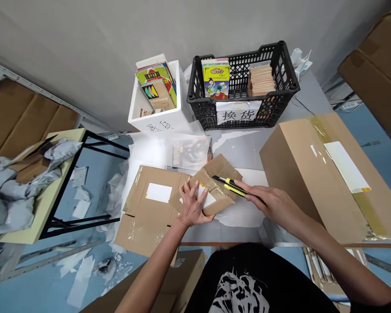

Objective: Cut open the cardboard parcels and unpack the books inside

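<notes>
A small taped cardboard parcel (217,180) with a white label lies on the table in front of me. My left hand (191,206) presses on its near left end, fingers spread over the cardboard. My right hand (270,201) is closed round a yellow and black utility knife (230,185), whose tip rests on the parcel's taped top. A flattened cardboard box (150,208) with a white label lies just left of the parcel, hanging over the table edge.
A large sealed carton (326,174) stands at the right. At the back are a black plastic crate (241,82) with books and a white box (156,93) of books. A side table (35,204) with grey wrapping stands left. Paper scraps litter the blue floor.
</notes>
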Tool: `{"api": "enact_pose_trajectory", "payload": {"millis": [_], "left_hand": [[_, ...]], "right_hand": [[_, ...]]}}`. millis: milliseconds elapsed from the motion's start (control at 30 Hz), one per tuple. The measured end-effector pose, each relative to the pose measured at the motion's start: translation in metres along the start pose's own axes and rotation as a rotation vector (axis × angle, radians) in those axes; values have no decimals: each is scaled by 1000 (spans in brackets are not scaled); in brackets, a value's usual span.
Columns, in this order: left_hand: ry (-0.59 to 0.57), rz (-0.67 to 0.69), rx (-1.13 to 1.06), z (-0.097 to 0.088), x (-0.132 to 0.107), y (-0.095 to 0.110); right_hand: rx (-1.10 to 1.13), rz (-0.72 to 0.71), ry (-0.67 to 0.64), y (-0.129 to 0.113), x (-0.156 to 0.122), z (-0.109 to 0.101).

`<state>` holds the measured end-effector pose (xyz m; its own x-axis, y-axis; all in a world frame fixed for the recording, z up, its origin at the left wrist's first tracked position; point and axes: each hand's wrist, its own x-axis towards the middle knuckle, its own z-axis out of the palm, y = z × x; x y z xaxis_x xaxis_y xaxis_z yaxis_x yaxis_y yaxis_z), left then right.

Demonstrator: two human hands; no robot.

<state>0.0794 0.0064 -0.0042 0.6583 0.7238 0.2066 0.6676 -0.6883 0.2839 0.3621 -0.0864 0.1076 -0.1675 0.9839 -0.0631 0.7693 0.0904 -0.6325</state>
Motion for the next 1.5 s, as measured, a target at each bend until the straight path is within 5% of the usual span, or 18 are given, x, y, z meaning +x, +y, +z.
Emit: {"api": "enact_pose_trajectory", "payload": {"millis": [233, 433, 1200, 1400, 1500], "left_hand": [[105, 83, -21, 2, -4, 0], [35, -48, -39, 6, -11, -5], [81, -14, -68, 13, -32, -19], [350, 193, -9, 7, -25, -13], [370, 233, -23, 4, -20, -9]], "right_hand": [[23, -47, -37, -3, 6, 0], [28, -49, -76, -10, 9, -5], [3, -81, -166, -19, 19, -6], [-81, -165, -189, -29, 17, -13], [-88, -161, -197, -29, 14, -15]]}}
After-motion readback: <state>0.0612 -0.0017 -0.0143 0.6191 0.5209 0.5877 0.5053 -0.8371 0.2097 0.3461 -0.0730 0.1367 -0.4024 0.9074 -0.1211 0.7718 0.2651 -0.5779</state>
